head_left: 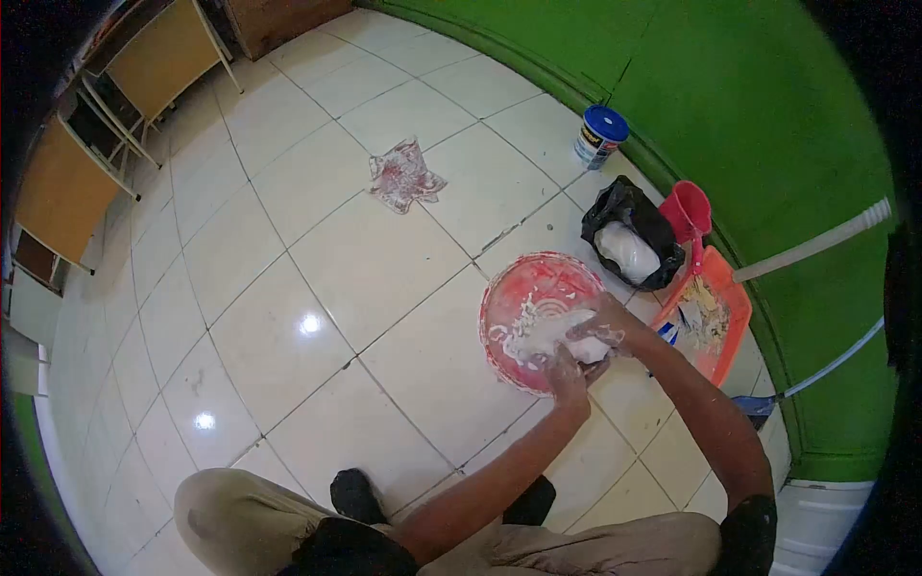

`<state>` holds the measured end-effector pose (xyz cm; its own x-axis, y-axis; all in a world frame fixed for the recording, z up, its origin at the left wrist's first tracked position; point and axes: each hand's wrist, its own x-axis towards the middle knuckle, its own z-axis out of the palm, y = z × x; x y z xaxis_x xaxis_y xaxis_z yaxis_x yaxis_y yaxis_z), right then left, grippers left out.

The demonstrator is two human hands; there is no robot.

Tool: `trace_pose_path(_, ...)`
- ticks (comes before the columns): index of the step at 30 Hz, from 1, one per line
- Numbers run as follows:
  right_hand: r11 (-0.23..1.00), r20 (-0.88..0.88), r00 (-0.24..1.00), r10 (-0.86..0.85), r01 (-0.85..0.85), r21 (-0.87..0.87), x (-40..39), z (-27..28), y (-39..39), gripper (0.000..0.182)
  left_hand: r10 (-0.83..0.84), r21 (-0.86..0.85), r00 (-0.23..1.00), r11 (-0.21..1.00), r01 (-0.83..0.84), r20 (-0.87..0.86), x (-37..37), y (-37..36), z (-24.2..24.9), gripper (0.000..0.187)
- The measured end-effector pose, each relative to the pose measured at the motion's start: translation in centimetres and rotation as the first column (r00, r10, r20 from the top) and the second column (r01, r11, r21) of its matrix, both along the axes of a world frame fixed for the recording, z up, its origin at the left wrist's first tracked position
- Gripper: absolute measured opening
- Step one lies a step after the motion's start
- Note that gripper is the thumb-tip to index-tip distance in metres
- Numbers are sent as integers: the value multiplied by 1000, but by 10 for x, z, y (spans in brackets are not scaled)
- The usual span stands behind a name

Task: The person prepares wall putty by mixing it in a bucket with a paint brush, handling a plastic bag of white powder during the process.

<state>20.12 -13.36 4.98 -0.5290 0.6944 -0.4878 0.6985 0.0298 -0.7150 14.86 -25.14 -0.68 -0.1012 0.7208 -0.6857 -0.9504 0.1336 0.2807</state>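
Left hand (569,378) and right hand (612,326) are curled around a white lump (586,350) over the red basin's (501,300) right edge. Looks soft, sticky, probably slippery, so I'd cup it underneath. Orange tray (738,300) and black bag (655,227) crowd that side; blue-lidded tub's (600,139) farther, by the floor's wall edge.

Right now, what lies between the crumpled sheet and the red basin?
Only bare tiles and joints separate the sheet and the basin in the head view.
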Motion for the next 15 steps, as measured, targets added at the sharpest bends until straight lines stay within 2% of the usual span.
trace_pose_path(2, 998, 72, 995, -64, 64, 4, 6, -7, -1, 48, -16, 10, 999, 1000, 15, 39, 3, -4, 0, 47)
trace_pose_path(4, 992, 197, 980, -34, 9, 127, 9, 3, -2, 53, -115, 26, 992, 993, 114, 49, 4, -8, 6, 47)
trace_pose_path(7, 986, 256, 966, 31, -71, 148, 28, -19, 10, 56, -163, -32, 983, 986, 166, 83, 12, -12, 8, 46)
trace_pose_path(11, 989, 201, 980, -7, -23, 148, 38, -21, 20, 54, -133, 13, 987, 991, 133, 91, 15, -8, -2, 44)
trace_pose_path(13, 986, 108, 994, -18, -1, 170, 43, -37, 23, 51, -55, 1, 995, 998, 55, 78, 10, 2, -19, 44)
trace_pose_path(15, 984, 61, 998, -21, 10, 178, 34, -29, 18, 50, -19, -9, 997, 1000, 20, 72, -1, 10, -17, 45)
